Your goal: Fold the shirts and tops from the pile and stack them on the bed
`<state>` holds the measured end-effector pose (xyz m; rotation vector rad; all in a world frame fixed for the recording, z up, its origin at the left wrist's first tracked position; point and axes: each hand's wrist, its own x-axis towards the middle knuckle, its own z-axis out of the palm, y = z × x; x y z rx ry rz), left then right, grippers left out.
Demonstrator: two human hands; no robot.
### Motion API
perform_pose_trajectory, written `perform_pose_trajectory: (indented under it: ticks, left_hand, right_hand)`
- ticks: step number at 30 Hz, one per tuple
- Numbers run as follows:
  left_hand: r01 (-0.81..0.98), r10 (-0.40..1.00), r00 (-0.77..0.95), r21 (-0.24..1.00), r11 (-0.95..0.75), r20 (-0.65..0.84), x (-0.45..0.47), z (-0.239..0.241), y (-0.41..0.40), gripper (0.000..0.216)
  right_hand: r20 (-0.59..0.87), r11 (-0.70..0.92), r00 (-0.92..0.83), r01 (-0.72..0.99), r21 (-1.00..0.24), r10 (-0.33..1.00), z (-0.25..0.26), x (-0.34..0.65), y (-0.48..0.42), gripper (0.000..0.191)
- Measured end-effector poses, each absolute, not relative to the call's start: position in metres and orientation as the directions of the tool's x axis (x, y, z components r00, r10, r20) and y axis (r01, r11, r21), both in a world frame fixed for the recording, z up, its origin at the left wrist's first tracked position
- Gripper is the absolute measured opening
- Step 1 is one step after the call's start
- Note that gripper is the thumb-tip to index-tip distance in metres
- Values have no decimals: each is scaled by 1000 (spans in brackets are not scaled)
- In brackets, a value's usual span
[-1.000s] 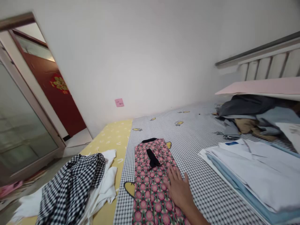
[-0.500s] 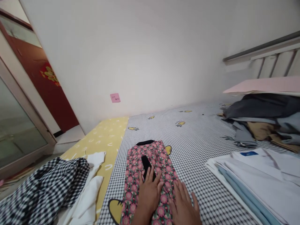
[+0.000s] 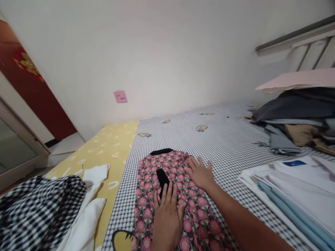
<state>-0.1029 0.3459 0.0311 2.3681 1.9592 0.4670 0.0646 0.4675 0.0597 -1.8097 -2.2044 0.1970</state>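
Observation:
A pink floral garment (image 3: 146,198) with a black collar (image 3: 161,151) lies on the checked bedsheet, its sides folded in to a long narrow shape. On its middle rests my left hand (image 3: 167,209), palm down with fingers outstretched, the fingertips over the lower end of a black cuff (image 3: 162,177). My right hand (image 3: 200,173) lies flat with spread fingers at the garment's upper right edge, just below the collar end. Neither hand grips anything. The garment's lower end runs out of view.
Folded white and light-blue clothes (image 3: 290,188) are stacked at right. Behind them is a pile of dark, grey and tan clothes (image 3: 295,108) topped by a pink sheet (image 3: 300,79). A black-and-white checked garment (image 3: 39,209) and white cloth (image 3: 86,219) lie at left, near a yellow sheet (image 3: 115,139).
My right hand has moved up along the garment's right side, from its lower part to near the collar. My left hand stays on the middle. The view has shifted slightly.

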Motion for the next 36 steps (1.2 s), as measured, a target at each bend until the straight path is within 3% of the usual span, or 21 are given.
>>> perform_pose_trajectory:
  ticks: [3, 8, 10, 12, 14, 15, 18, 20, 23, 28, 31, 36]
  left_hand:
    - [956, 966, 143, 222, -192, 217, -102, 31, 346, 57]
    - [954, 955, 138, 223, -199, 261, -101, 27, 348, 57]
    - [957, 947, 139, 207, -204, 291, -100, 24, 348, 56]
    - [962, 933, 130, 184, -201, 337, -100, 20, 349, 55]
    - [969, 922, 116, 161, -186, 369, -99, 17, 349, 55]
    - [972, 920, 108, 153, -177, 375, -99, 16, 349, 56]
    - [979, 927, 95, 136, -154, 364, -99, 16, 349, 56]
    - [980, 935, 86, 140, -142, 344, -99, 19, 348, 55]
    - [978, 951, 75, 164, -128, 300, -100, 21, 347, 55]
    - [978, 961, 78, 166, -125, 263, -101, 19, 351, 56]
    - [977, 972, 83, 174, -122, 220, -100, 23, 354, 57]
    - [971, 977, 175, 146, -192, 119, -110, 45, 329, 60]
  right_hand:
    - [55, -38, 57, 954, -297, 997, 43, 81, 491, 65]
    - [110, -188, 234, 928, -321, 966, 72, 82, 486, 59]
    - [250, -85, 168, 947, -311, 954, 88, 68, 473, 59]
    - [365, 239, -133, 935, -261, 921, 95, 53, 463, 57]
    - [305, 520, -447, 825, -222, 841, 91, 41, 461, 53]
    - [227, 555, -511, 800, -227, 829, 85, 37, 464, 53]
    - [69, 374, -368, 897, -237, 927, 61, 33, 486, 57]
    - [76, 249, -237, 936, -250, 969, 49, 33, 501, 60]
    - [113, 191, -165, 941, -279, 980, 45, 32, 511, 61]
    - [115, 203, -174, 925, -322, 978, 51, 52, 480, 61]
    - [75, 255, -244, 902, -348, 967, 49, 80, 439, 67]
    - [18, 374, -400, 840, -393, 916, 41, 120, 358, 57]
